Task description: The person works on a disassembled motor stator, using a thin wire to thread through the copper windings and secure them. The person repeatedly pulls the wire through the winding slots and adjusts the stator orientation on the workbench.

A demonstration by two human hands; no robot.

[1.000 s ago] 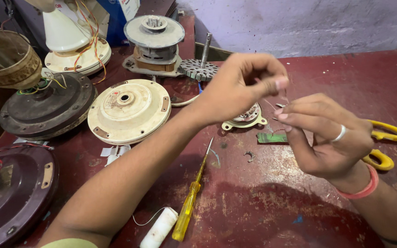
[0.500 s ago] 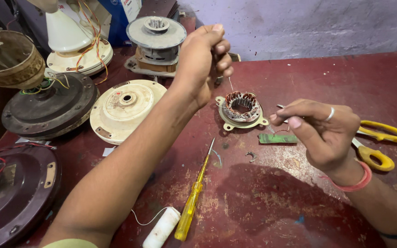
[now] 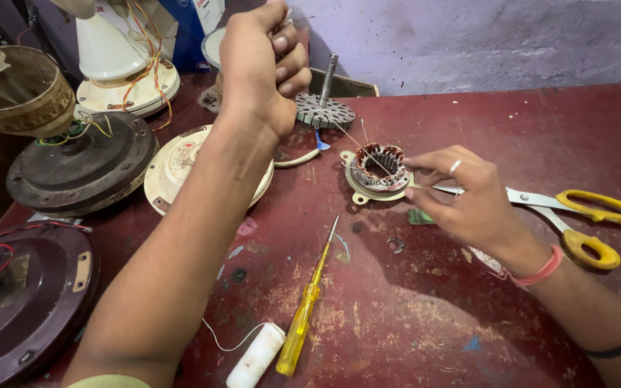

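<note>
A small motor stator (image 3: pixel 379 167) with copper windings lies on the dark red table (image 3: pixel 425 323). My right hand (image 3: pixel 461 197) rests beside it, fingertips touching its right edge. My left hand (image 3: pixel 261 61) is raised high in a fist, pinching a thin thread or wire (image 3: pixel 353 138) that runs taut down to the stator. A yellow-handled screwdriver (image 3: pixel 303 316) lies near the front, next to a white spool (image 3: pixel 256 356) with a loose strand.
Yellow-handled scissors (image 3: pixel 576 215) lie under my right wrist. A finned rotor with a shaft (image 3: pixel 323 108) stands behind the stator. Several fan motor housings (image 3: pixel 80 169) and a cream fan cover (image 3: pixel 181 169) crowd the left side. A small green strip (image 3: pixel 418 217) lies by my right hand.
My left hand rose up and away, drawing the thread taut. My right hand dropped from mid-air to the stator, which had been hidden behind the hands.
</note>
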